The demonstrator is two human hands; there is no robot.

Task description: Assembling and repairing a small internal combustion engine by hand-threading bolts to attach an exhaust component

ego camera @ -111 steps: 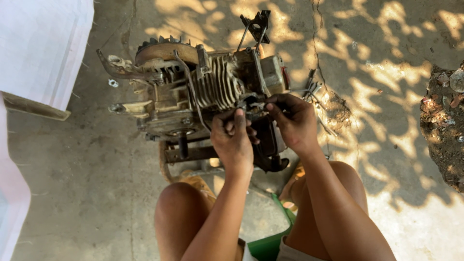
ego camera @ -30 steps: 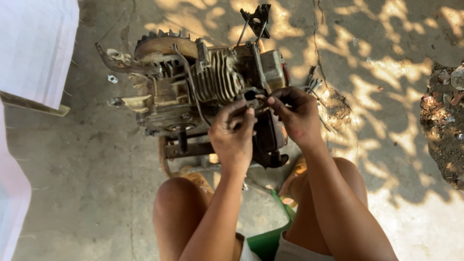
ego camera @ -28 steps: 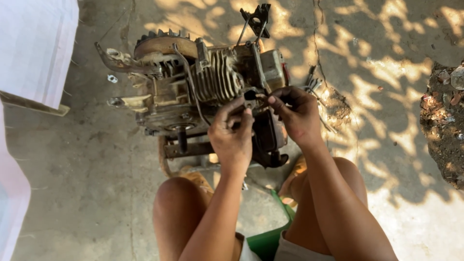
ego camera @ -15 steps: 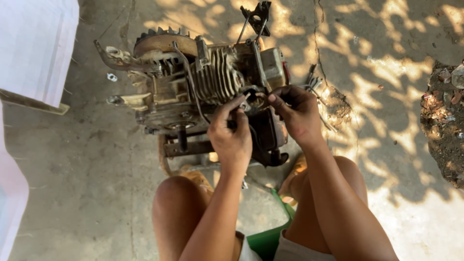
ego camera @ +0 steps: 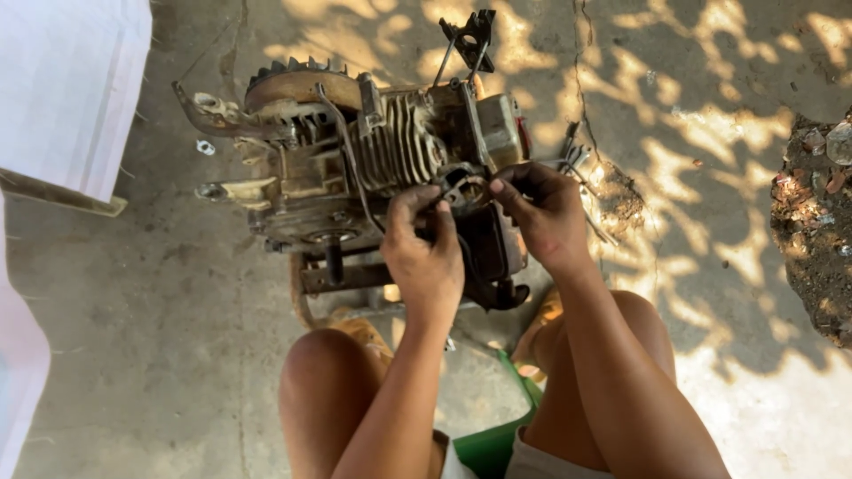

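At the far left I see a white sheet [ego camera: 67,89], flat and smooth, lying on the concrete floor [ego camera: 133,355], which is grey and rough with a crack further right. Next comes the engine [ego camera: 355,177], sitting on the floor in front of my knees: it is old metal, dull and oily, with a toothed flywheel [ego camera: 297,80] on top, thin cooling fins [ego camera: 404,146] in the middle and a dark muffler [ego camera: 493,257] low at the right. My left hand [ego camera: 426,253] lies over the side of the engine below the fins, the fingers curled and pressing on a small round part [ego camera: 463,188]; whether it pinches anything, I cannot tell. My right hand [ego camera: 546,213] is just beside it, the thumb and first finger closed together at the same part, as if gripping something tiny, which I cannot make out. For this fine work I think it is best to hold the engine steady with the left, turn slowly with the right fingertips, and not let a small piece slip on the greasy metal. At the far right is a heap of rubble [ego camera: 816,231], coarse and crumbly.
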